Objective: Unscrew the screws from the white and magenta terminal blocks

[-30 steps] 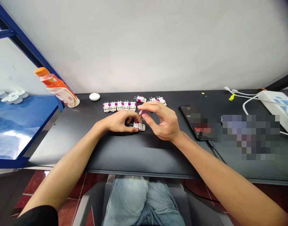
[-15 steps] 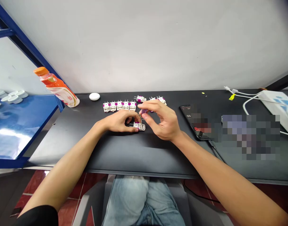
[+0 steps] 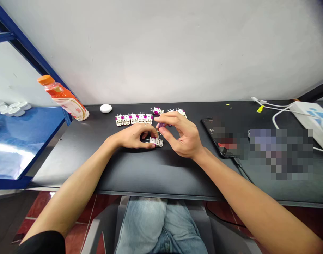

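My left hand point(image 3: 136, 136) rests on the dark table with thumb and fingers closed on a small white-and-purple plug insert point(image 3: 158, 142) that lies flat, its metal pins pointing left. Just to the right, my right hand point(image 3: 181, 134) pinches the purple handle of a small screwdriver point(image 3: 161, 125). Its thin shaft points down at the plug insert; the tip is too small to make out. Behind my left hand stands a row of several similar plug inserts point(image 3: 134, 119). One more insert point(image 3: 158, 111) lies beyond my fingers, and others point(image 3: 181, 113) are partly hidden behind my right hand.
An orange-capped bottle point(image 3: 65, 98) and a white oval object point(image 3: 105, 108) stand at the back left. To the right lie a phone point(image 3: 210, 128) with a cable, a blurred-out item and a white power strip point(image 3: 313, 120). The table's front edge point(image 3: 161, 195) runs above my lap.
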A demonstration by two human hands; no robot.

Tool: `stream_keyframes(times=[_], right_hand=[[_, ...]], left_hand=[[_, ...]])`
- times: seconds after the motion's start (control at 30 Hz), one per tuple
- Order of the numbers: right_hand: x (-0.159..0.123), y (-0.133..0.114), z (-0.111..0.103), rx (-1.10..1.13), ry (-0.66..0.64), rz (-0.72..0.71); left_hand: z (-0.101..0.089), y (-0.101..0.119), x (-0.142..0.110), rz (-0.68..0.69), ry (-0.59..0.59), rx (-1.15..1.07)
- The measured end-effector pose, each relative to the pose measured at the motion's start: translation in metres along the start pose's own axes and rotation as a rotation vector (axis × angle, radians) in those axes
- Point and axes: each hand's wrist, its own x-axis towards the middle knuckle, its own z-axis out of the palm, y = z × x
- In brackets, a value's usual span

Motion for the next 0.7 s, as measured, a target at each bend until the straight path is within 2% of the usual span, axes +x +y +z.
stream_keyframes(times=[0.7], right_hand=[[0.0000, 0.0018, 0.0003, -0.051, 0.020, -0.029]], left_hand=[[0.0005, -0.0020, -0.0004, -0.006, 0.011, 0.014]])
